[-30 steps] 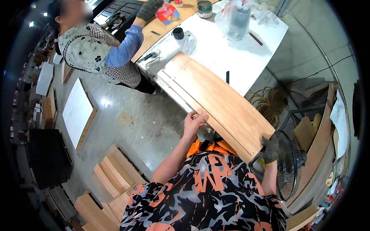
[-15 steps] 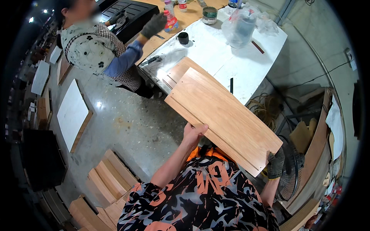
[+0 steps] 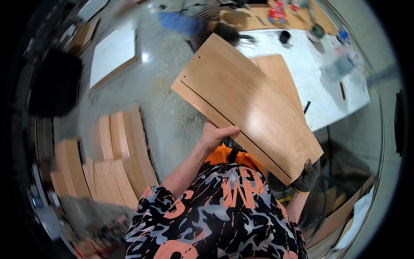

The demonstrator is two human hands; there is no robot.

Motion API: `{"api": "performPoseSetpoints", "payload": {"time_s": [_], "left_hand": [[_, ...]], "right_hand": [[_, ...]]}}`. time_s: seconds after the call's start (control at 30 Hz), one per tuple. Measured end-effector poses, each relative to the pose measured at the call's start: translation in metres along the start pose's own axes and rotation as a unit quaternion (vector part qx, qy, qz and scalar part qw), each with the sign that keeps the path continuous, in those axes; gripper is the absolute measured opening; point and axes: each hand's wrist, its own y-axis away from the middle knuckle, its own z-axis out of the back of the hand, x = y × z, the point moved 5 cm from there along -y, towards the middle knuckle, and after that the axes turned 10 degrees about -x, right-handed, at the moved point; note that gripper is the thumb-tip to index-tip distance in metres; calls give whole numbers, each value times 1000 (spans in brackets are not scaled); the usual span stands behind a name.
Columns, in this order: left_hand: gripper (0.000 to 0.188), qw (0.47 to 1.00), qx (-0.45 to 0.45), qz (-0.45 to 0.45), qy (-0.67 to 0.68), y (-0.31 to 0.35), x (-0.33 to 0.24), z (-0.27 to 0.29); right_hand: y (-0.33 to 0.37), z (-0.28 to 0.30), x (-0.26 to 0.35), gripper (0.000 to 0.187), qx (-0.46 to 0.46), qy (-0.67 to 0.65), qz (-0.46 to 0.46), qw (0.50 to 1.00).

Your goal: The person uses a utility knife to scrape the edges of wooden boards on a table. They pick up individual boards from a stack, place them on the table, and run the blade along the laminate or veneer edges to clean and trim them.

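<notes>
A light-brown wooden panel (image 3: 250,103) with a long groove and small holes at its corners is held up in front of me, slanting from upper left to lower right. My bare left hand (image 3: 217,134) grips its near edge, thumb on top and fingers hidden beneath. In a dark grey glove, my right hand (image 3: 308,176) clasps the panel's right end, its fingers partly out of sight. Beyond it, a second wooden panel (image 3: 280,77) lies on the white-topped table (image 3: 302,56), partly covered by the held one.
A black cup (image 3: 284,37), a green-labelled jar (image 3: 316,32) and a clear plastic bag (image 3: 343,67) stand on the table. A co-worker's gloved hand (image 3: 226,32) is at its left corner. Stacked boards (image 3: 120,138) and a white panel (image 3: 113,54) occupy the floor at left.
My view has swung left and down, bringing the floor stacks further in. The held panel is lifted nearer, clear of the one on the table. The co-worker's gloved hand has come down to the table corner.
</notes>
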Motion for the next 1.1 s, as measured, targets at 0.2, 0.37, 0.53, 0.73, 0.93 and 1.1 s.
{"api": "performPoseSetpoints", "payload": {"time_s": [0.2, 0.37, 0.53, 0.73, 0.93, 1.1], "left_hand": [[41, 991, -121, -44, 37, 58, -7, 35], [49, 967, -239, -75, 55, 129, 6, 90], [51, 922, -352, -126, 98, 192, 13, 131], [49, 863, -457, -99, 194, 245, 34, 182], [58, 797, -505, -101, 316, 273, 44, 255], [51, 793, -485, -100, 356, 300, 33, 356]], "right_hand": [[-47, -38, -31, 51, 104, 27, -59, 992], [-45, -78, -68, 53, 222, 110, -87, 965], [-59, -72, -148, 33, 208, 78, -191, 956], [5, -145, -133, 19, 393, 149, -231, 877], [48, -189, -195, 22, 517, 142, -305, 787], [198, -245, -208, 36, 412, 151, -314, 842]]}}
